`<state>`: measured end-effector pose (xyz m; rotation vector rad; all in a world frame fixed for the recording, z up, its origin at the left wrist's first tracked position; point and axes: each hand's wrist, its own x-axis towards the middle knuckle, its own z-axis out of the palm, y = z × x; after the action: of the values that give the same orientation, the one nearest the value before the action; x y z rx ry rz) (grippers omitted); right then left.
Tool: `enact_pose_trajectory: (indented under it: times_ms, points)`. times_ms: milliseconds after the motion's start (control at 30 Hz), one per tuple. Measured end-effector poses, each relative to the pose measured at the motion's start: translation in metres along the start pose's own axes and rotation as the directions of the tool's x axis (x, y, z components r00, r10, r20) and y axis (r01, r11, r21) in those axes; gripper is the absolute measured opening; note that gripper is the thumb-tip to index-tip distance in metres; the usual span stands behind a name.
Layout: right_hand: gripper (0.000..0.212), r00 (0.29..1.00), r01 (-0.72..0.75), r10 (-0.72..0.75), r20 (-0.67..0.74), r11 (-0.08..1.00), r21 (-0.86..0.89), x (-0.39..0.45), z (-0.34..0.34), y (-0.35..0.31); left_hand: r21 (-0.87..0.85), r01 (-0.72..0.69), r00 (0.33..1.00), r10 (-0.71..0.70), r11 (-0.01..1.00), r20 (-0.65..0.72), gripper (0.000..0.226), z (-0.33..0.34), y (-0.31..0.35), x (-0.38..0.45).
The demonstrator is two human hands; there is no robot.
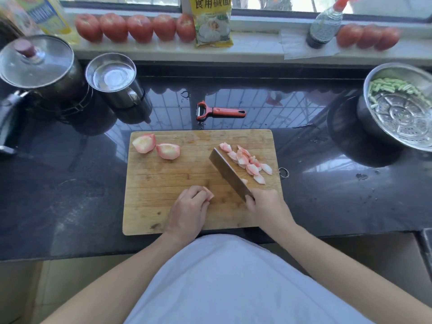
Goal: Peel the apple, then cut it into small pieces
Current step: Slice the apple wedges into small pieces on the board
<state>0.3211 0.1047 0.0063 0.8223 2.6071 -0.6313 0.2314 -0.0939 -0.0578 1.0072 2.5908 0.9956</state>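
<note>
A wooden cutting board [163,178] lies on the dark counter. Two peeled, pinkish apple quarters [144,143] [168,151] rest at its far left. A heap of several small cut apple pieces [245,161] lies at its right. My left hand [190,205] curls its fingers over another apple piece [209,195], mostly hidden, near the board's front middle. My right hand [265,202] grips the handle of a cleaver [228,170]. Its blade slants away to the left, between the held piece and the heap.
A red peeler [218,111] lies on the counter behind the board. A lidded pot [37,66] and a steel cup [112,78] stand at the back left. A steel steamer bowl [402,106] with green vegetables stands at the right. Tomatoes [138,28] line the windowsill.
</note>
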Motion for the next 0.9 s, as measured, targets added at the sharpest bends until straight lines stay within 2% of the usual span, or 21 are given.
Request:
enact_pose_trajectory:
  times_ms: [133,200,333,700,900]
  points:
    - [0.026,0.997,0.020,-0.024,-0.071,0.999,-0.046,0.012,-0.017,0.003,-0.006,-0.013,1.000,0.013,1.000,0.009,0.012,0.002,0.000,0.002]
    - [0.023,0.995,0.053,-0.054,-0.079,0.998,-0.015,0.001,-0.015,-0.002,0.005,-0.038,0.999,0.037,0.999,0.018,0.011,0.004,0.002,0.005]
    - [0.033,0.998,0.068,-0.067,-0.011,0.995,0.070,-0.031,-0.004,-0.009,0.035,-0.061,0.998,0.061,0.998,0.010,0.008,0.009,-0.001,0.007]
    - [0.029,0.978,0.196,-0.197,-0.061,0.980,-0.024,-0.042,0.002,-0.005,0.053,-0.084,0.996,0.084,0.995,0.013,0.017,0.009,-0.003,0.008]
    - [0.025,0.985,0.174,-0.174,0.001,0.983,-0.053,-0.048,-0.002,-0.001,0.059,-0.094,0.996,0.094,0.994,0.005,0.018,0.010,-0.003,0.007]
